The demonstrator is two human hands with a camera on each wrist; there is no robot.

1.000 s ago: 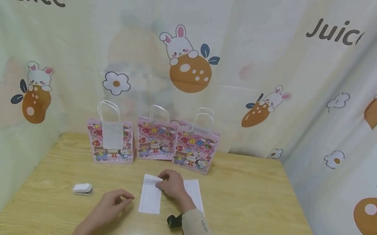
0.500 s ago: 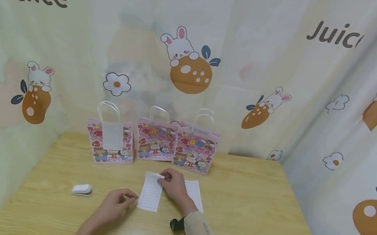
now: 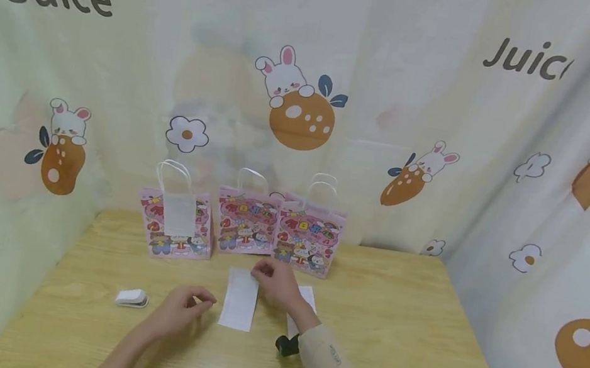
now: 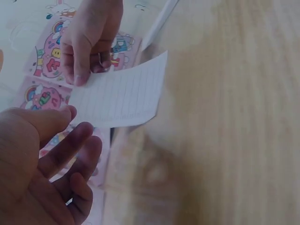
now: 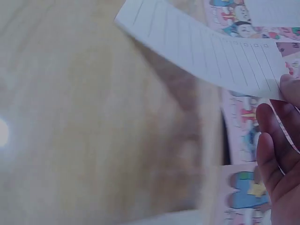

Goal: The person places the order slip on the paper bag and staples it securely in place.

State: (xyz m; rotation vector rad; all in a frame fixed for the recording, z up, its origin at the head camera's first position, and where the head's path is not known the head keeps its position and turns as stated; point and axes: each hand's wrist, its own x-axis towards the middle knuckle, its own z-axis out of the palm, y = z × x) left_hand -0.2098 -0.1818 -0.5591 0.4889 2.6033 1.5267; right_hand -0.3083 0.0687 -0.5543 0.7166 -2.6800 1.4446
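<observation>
My right hand [image 3: 277, 284] pinches a white lined slip of paper [image 3: 239, 303] at its top right corner between thumb and fingers. In the right wrist view the lined paper [image 5: 197, 51] hangs in a curve, with ruled lines and a row of small boxes. My left hand [image 3: 184, 310] is just left of the slip, its fingers loosely bent with nothing in them. The left wrist view shows the left thumb [image 4: 56, 119] overlapping near the edge of the paper [image 4: 119, 96].
Pink cartoon gift bags [image 3: 246, 221] with white handles stand along the back. A white slip [image 3: 179, 217] hangs on the front of the left bag. A small white stapler [image 3: 132, 297] lies at left. Another white paper [image 3: 308, 294] lies partly behind the right forearm.
My right hand has moved slightly up and away, lifting the slip off the table. My left hand has come a little closer to the slip's left edge.
</observation>
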